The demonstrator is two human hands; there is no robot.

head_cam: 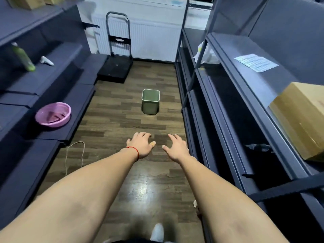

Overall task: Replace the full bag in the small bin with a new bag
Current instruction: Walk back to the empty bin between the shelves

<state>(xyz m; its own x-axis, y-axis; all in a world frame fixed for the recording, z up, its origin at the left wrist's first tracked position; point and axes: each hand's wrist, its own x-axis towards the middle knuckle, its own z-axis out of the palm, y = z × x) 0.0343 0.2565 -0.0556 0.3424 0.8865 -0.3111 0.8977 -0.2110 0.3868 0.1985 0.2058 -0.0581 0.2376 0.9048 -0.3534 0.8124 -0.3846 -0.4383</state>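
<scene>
While both my arms reach out ahead of me, my left hand (pixel 141 145) and right hand (pixel 176 149) hang open with fingers spread, holding nothing, above the wooden floor (pixel 112 120). Farther down the aisle stands the small green bin (pixel 150 104), upright, well apart from my hands and a little right of centre between the dark shelves (pixel 219 95). From where I look I cannot see a bag bulging over its rim; the inside looks plain green, so I cannot tell whether a liner is in it or how full it is. I also hold no new bag, and I judge that to be the first risk: I could pull the old one and be left with nothing to put in. A white plastic bag (pixel 207 54) lies on the far right shelf, but I cannot say it is the spare. A loose cord (pixel 75 155) curls on the floor near left, and stepping wide could snag my foot. The bin looks light, so yanking a liner one-handed could lift or tip it and spill whatever is inside; I would steady the rim with one hand. A pink basin (pixel 53 114) sits on the left shelf, out of my path.
</scene>
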